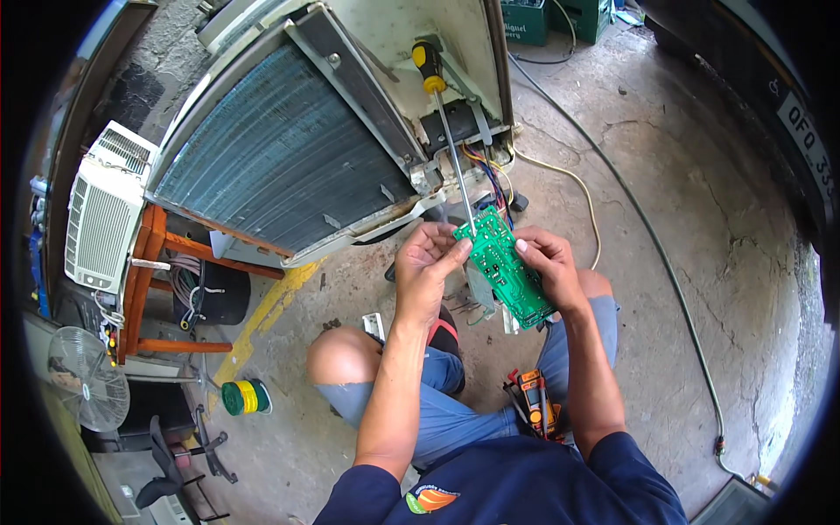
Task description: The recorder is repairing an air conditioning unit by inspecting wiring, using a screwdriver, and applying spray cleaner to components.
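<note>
A green circuit board (509, 278) is held up in front of my knees, tilted, its soldered side facing me. My left hand (427, 267) is closed at its upper left edge, thumb and fingers pinching there. Along the upper right edge, my right hand (551, 265) grips the board between thumb and fingers. A long screwdriver (453, 157) with a yellow-and-black handle reaches from the air conditioner to the board's top corner by my left thumb; whether my fingers touch its shaft, I cannot tell. Coloured wires (490, 171) hang from the unit behind the board.
An opened air conditioner (280, 144) with a finned coil fills the upper left. An orange multimeter (535, 402) lies by my lap. A wire spool (247, 397), a fan (87, 378) and another air conditioner (105, 210) on a wooden stand (144, 280) are leftward. A hose (643, 210) crosses the right floor.
</note>
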A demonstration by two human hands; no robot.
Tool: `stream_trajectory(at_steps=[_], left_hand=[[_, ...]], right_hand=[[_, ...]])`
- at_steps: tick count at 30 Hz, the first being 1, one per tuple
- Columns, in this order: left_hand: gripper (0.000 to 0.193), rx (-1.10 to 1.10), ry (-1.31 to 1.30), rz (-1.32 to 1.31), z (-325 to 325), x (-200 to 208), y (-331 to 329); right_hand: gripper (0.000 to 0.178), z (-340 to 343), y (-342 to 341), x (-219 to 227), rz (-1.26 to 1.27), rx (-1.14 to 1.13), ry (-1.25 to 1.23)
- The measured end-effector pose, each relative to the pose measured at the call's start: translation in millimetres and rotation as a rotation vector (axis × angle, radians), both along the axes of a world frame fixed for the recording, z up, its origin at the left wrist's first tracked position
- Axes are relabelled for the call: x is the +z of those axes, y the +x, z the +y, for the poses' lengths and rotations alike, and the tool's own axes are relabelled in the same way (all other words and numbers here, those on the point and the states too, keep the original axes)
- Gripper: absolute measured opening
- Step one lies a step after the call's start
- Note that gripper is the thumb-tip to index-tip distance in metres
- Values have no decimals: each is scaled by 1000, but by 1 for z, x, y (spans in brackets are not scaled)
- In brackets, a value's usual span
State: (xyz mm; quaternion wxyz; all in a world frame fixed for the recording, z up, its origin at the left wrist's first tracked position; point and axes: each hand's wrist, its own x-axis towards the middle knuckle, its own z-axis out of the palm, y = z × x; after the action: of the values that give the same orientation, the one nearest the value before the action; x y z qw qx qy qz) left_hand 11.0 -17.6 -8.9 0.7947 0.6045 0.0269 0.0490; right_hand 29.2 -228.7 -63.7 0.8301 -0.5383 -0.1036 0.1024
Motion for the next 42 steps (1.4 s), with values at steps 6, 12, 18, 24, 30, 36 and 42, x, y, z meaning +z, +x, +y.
stream_trajectory(at_steps=[6,12,18,24,30,36,42], left_hand=[[19,-35,-125,49,5,-15,2],[20,83,-210,246,-3,-30,0],[34,79,-24,221,-19,-55,5],[40,9,273,159,-16,-69,36],[45,-66,-14,315,1,-96,42],[53,-463,-387,330,15,-93,53],[56,-704,-594,389,26,-94,56]], right_hand=[[20,2,1,2,-18,-7,-24],[23,24,-8,10,-107,-131,-173],[33,70,-37,15,-518,-381,-879],[30,42,-54,37,-509,-245,-730],[31,3,-21,5,-134,-493,-647],[51,-10,26,-104,110,-330,-342],[58,7,27,-144,229,148,384]])
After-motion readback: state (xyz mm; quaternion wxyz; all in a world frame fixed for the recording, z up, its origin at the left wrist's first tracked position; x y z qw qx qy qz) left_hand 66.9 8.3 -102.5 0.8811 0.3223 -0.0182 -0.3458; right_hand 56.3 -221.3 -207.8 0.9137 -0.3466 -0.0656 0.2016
